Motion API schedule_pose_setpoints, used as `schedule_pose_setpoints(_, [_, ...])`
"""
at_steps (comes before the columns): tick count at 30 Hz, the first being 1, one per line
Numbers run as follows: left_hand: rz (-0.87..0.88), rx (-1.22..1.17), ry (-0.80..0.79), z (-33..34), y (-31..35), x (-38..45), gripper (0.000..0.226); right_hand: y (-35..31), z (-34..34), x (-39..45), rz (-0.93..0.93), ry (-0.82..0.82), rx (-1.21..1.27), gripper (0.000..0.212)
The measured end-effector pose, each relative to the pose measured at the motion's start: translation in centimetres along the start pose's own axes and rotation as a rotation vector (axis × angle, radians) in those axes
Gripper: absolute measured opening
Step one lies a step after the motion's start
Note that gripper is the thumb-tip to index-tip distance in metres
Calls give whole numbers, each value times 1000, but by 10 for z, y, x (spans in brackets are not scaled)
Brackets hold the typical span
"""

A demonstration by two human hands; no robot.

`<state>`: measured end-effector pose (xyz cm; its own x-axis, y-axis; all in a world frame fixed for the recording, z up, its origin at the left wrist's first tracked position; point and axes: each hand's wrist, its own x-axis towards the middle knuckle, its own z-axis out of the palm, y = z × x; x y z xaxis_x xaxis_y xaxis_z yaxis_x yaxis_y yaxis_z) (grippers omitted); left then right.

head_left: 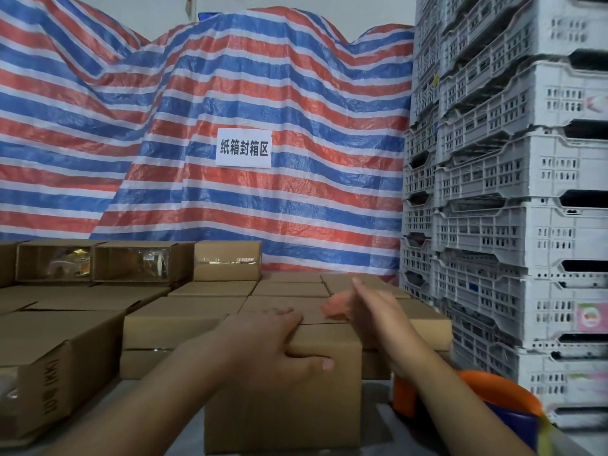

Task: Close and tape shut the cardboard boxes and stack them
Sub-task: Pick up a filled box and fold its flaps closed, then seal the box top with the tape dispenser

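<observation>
Cardboard box [306,383] at lower centre looked light and stiff; your left hand [273,343] clasped its top edge, right hand [371,307] flat, holding nothing.

"纸箱封箱区" on white sign [243,148]

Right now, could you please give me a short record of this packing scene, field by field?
left hand: grips the near top edge of the front box
right hand: open, blurred, above the box's far right corner
front box: flaps closed; tape cannot be told
stacked boxes: closed, in rows behind
orange tape dispenser: right of the front box
white crates: stacked at right
sign: on the striped tarp
</observation>
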<state>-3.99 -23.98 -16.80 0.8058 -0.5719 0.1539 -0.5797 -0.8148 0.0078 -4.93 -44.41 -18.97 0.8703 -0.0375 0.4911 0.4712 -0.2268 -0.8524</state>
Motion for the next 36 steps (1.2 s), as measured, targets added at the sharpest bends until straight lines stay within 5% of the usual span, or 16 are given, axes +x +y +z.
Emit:
schedule_pose_setpoints(4, [-32, -98, -64, -3, -1, -2, 97, -10, -29, -3, 1, 219, -738, 43])
schedule_pose_setpoints(7, [-54, -228, -70, -8, 3, -6, 77, -4, -49, -21, 181, 252, -1283, 56])
schedule_pose_setpoints(9, [-39, -304, -60, -11, 6, -8, 59, 4, -58, -39, 224, 226, -1425, 65])
schedule_pose_setpoints(13, [-48, -318, -90, -16, 8, -6, 41, 17, -71, -69, 291, 234, -1508, 70])
schedule_pose_setpoints(18, [-71, -306, -101, -23, 4, -9, 47, 30, -67, -84, 340, 290, -1514, 74])
schedule_pose_setpoints(23, [-57, -366, -98, -23, 5, -9, 46, 43, -60, -95, 222, 428, -1590, 70])
schedule_pose_setpoints(30, [-34, -537, -23, -19, -6, -9, 56, 43, -69, -99, 137, 340, -1557, 64])
schedule_pose_setpoints(36, [-11, -567, 91, -17, -15, -11, 24, 22, -78, -91, 177, 414, -1434, 76])
